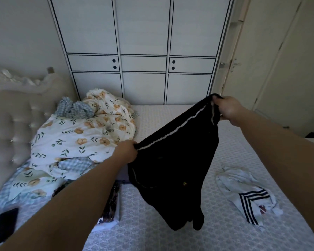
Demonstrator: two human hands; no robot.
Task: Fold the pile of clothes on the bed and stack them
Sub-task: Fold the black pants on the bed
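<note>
A black garment with a thin white stripe (pixel 172 160) hangs in the air over the bed (pixel 161 238), held stretched between both hands. My left hand (pixel 126 151) grips its lower left corner. My right hand (pixel 226 109) grips its upper right corner, higher and farther away. The garment's lower end dangles just above the mattress. A crumpled white garment with dark stripes (pixel 245 194) lies on the bed to the right. A dark patterned piece of clothing (pixel 111 209) lies partly hidden under my left forearm.
A rumpled floral duvet (pixel 76 138) with a checked pillow (pixel 74 109) fills the bed's left side by the tufted headboard (pixel 9 115). A black phone (pixel 5 225) lies at the lower left. A white wardrobe (pixel 143 51) stands behind the bed.
</note>
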